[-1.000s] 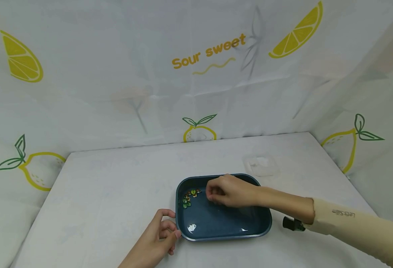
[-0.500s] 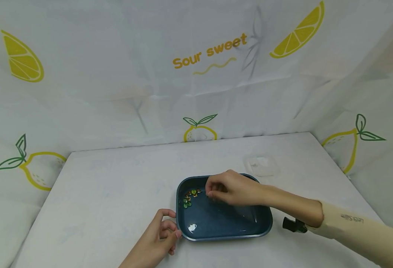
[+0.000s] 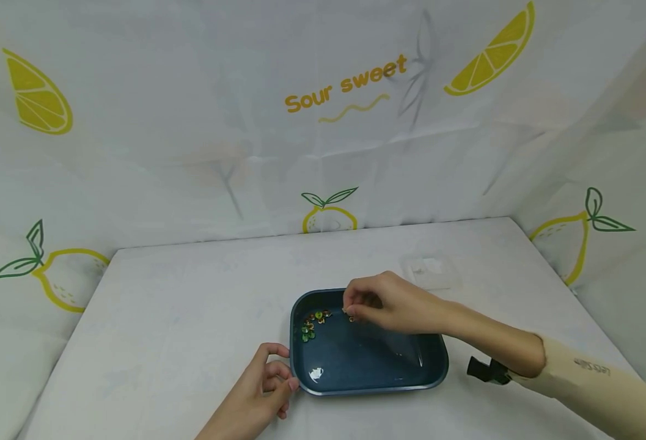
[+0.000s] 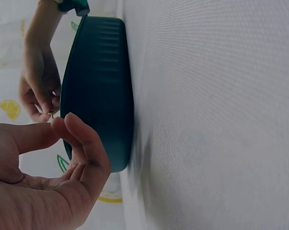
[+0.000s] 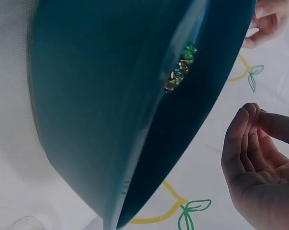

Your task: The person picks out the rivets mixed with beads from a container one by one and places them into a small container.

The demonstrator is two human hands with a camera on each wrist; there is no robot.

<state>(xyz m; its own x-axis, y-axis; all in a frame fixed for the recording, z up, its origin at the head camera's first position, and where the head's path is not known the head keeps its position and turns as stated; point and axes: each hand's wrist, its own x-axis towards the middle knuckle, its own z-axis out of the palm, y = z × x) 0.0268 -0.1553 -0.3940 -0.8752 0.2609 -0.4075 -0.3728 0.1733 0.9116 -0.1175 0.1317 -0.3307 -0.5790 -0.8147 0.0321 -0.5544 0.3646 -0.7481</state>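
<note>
In the head view, a dark blue rectangular tray [image 3: 367, 388] stands on the table. Small shiny green and amber beads [image 3: 308, 332] lie along its left inner end, and the right wrist view shows the same beads [image 5: 180, 69] from the side. At the tray's near left corner is my left hand [image 3: 262, 391], thumb and fingers curled at the rim. My right hand [image 3: 389, 304] hovers over the far part of the tray, pinching a tiny gold-coloured bead [image 4: 50, 115] between thumb and fingertips.
Behind the tray, to the right, sits a clear shallow plastic box [image 3: 429, 273]. A black wrist mount [image 3: 488, 370] hangs under the right sleeve [image 3: 587, 379]. A white lemon-printed cloth [image 3: 218, 122] hangs behind the white-covered table [image 3: 190, 318].
My right hand has lifted and drawn back slightly toward the far right, and a gold-coloured bead now shows at its fingertips. My left hand has stayed at the tray's corner.
</note>
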